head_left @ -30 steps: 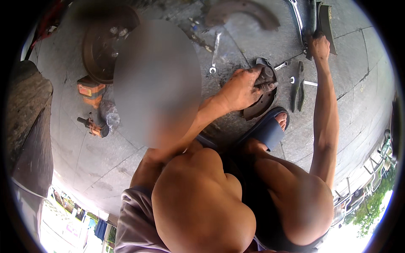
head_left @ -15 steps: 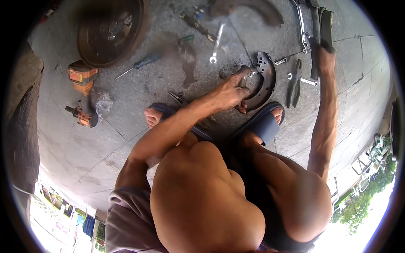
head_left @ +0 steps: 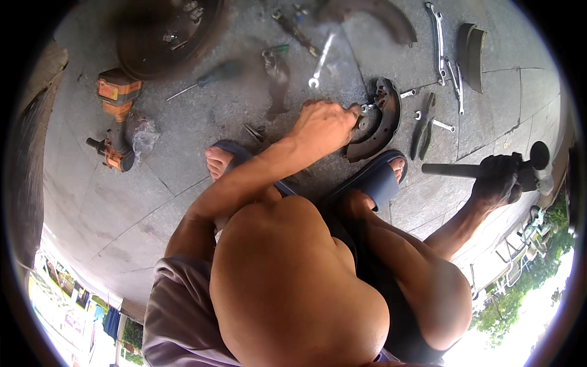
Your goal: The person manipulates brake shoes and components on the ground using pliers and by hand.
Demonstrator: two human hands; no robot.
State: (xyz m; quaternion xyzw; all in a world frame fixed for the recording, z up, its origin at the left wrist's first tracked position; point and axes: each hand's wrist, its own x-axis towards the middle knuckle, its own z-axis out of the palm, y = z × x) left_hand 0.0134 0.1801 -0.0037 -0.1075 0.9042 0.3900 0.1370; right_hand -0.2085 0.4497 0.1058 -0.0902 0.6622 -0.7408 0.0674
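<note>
My right hand [head_left: 498, 180] is closed round a hammer [head_left: 449, 170] close to its head, out at the right, with the bare handle end pointing left. My left hand [head_left: 327, 125] has its fingers curled in at the inner side of a curved brake shoe [head_left: 391, 125] on the floor. A small shiny metal piece [head_left: 367, 107] shows just past its fingertips. What those fingers hold, if anything, is mostly hidden. Right of the brake shoe lie dark-handled pliers [head_left: 423, 128] and a short wrench [head_left: 443, 125].
Other curved shoes [head_left: 471, 58] [head_left: 382, 18] lie farther off, with long wrenches [head_left: 438, 43] between them. A wrench [head_left: 321, 61], a screwdriver [head_left: 205, 79], an orange cordless power tool [head_left: 116, 156], a clear plastic bag [head_left: 145, 137] and a round brown drum [head_left: 143, 67] are on the tiled floor.
My right hand has lifted the hammer from beside the far-right shoe and swung it nearer and to the right. My left hand has shifted slightly up and left, its fingers more curled.
</note>
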